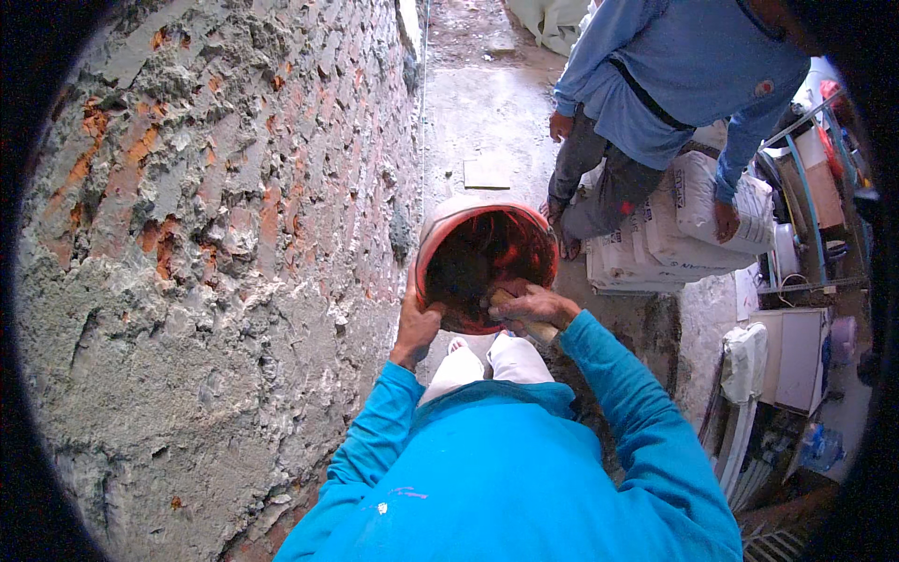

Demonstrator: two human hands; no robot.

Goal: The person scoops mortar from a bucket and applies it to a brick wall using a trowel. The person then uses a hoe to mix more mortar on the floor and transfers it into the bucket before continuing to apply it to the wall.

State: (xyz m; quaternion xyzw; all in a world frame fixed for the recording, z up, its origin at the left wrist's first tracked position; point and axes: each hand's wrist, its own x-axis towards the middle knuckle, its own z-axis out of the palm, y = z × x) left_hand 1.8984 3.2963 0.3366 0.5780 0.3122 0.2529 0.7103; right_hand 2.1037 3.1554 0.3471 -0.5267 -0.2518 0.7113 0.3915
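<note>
An orange-red bucket (551, 245) is tilted in front of me, its mouth turned toward me. The fingers of my left hand (418, 326) are closed on its left rim, with the thumb on the near side. My right hand (534, 305) grips a tool by its pale wooden handle (541, 332) at the bucket's right near edge. The working end of that tool points into the bucket and is lost in the dark, so its kind does not show. Dark material coats the inside of the bucket.
A rough wall (215, 281) of broken plaster and exposed brick rises close on my left. Ahead to the right, a co-worker in a blue shirt (655, 75) leans by stacked white sacks (670, 234). A cluttered metal rack (813, 178) stands far right; a flat yellowish piece (487, 173) lies on the floor.
</note>
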